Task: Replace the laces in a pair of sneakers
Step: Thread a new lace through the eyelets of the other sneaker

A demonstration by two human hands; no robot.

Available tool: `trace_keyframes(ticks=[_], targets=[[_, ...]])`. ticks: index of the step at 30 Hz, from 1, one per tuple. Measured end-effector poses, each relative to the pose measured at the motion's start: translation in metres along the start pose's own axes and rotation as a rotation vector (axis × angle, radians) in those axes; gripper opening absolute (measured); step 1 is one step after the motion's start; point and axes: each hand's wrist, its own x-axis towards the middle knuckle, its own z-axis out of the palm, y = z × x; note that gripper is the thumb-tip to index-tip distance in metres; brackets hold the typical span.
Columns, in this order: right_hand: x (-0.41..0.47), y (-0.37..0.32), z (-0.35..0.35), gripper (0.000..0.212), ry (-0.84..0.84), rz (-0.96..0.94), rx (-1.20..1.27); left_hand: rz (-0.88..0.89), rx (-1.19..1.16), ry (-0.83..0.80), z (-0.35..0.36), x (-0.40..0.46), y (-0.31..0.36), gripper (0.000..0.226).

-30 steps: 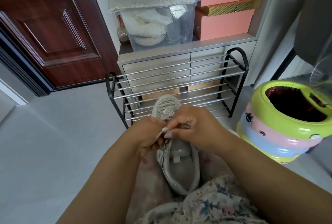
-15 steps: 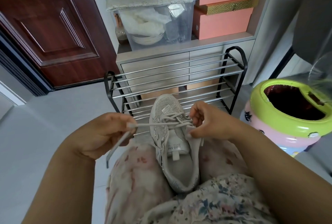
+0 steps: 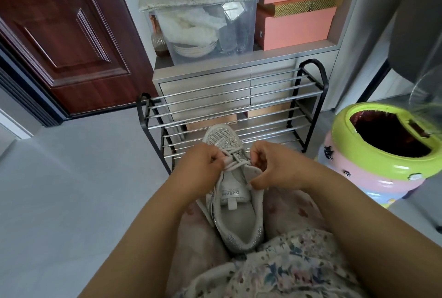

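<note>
Both grips closed: left hand [image 3: 203, 165] pinches the grey lace [image 3: 235, 165] at the upper eyelets; right hand [image 3: 272, 168] pinches the shoe's right eyelet edge, thumb against the collar. Sneaker [image 3: 235, 207], grey, toe pointing away, rests between the person's knees on the lap, heel toward the body. Lace crosses the tongue between the two hands. Metal shoe rack [image 3: 229, 106] stands just beyond the toe. Green-rimmed bin [image 3: 382, 154] to the right, on the floor.
</note>
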Motion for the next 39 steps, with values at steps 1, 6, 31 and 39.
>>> trace_keyframes(ticks=[1, 6, 31, 39], targets=[[0.0, 0.001, 0.0, 0.035, 0.003, 0.004, -0.012, -0.037, -0.125, -0.03, -0.009, -0.004, 0.0, 0.028], [0.004, 0.002, 0.001, 0.038, 0.019, 0.022, 0.022, -0.044, -0.252, 0.137, -0.05, -0.013, 0.0, 0.025], [0.002, 0.001, -0.002, 0.03, -0.009, -0.09, -0.059, -0.271, -0.149, -0.12, -0.05, 0.002, -0.022, 0.019], [0.0, 0.004, 0.001, 0.031, 0.043, -0.155, -0.055, 0.001, 0.099, 0.093, -0.001, -0.003, 0.0, 0.035]])
